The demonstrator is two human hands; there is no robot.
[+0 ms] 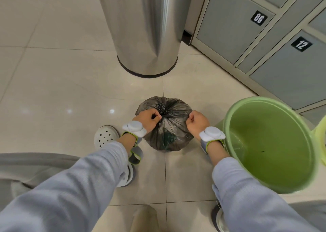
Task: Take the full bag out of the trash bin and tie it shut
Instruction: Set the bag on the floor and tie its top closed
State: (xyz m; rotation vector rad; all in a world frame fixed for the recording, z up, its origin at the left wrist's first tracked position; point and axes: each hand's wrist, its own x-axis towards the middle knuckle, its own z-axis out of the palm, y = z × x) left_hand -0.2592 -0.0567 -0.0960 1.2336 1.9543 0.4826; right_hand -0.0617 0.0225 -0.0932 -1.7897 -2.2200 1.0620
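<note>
Over at 9 o'clock there's just our shoe (105, 137) on the floor (58, 83), nothing to worry about. Moving in, our left hand (147, 119) has its fingers curled tight, pinching a strand of plastic right beside the knot (161, 108). The bag (167, 131) sits on the floor dead centre, already out of the bin, bulging and gathered at the top. The knot looks formed but we'd guess it's not fully snugged yet.

On the far side of the bag our right hand (197, 120) is fisted too, fingers closed on the other strand at about 3 o'clock from the knot, so we're pulling the two ends apart.

What could go wrong: this plastic looks thin and stretched, so yanking too hard could rip a strand off or tear the neck open. Uneven pulling could also tip the bag, since it's round and only resting on tile. And if one pinch slips, the knot stays loose.

Further right, the green bin (229, 126) stands just beside our right wrist, so an elbow swing might knock it. The steel can (146, 29) at 12 o'clock is well clear, lockers (275, 73) too.
</note>
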